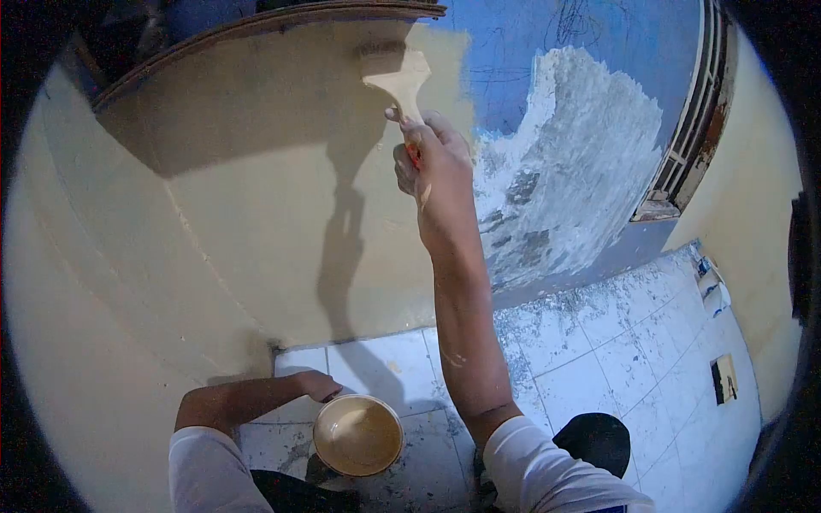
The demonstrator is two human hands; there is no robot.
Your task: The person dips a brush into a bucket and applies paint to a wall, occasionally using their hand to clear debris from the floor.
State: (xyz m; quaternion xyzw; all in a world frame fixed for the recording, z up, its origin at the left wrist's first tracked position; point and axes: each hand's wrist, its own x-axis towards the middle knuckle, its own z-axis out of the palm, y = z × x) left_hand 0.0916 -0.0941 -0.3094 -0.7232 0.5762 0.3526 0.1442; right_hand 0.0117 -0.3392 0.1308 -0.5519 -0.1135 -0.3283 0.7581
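Note:
My right hand (436,162) is raised to the wall, closed round the handle of a wide paintbrush (400,77). Cream paint coats the brush, and its bristle end meets the wall just below a wooden ledge. Down at the lower left, my left hand (321,386) grips the edge of a round paint bucket (357,434); its fingers are mostly hidden. Cream paint lies inside the bucket. Fresh cream paint covers the wall (256,231) on the left, ending in a rough vertical edge beside blue paint.
Blue wall (505,51) with a scraped white-grey patch (581,162) lies to the right, beside a window frame (684,128). The wooden ledge (282,21) juts out above. Debris flecks the white tiled floor (590,342). A small dark-and-cream object (725,380) lies at right.

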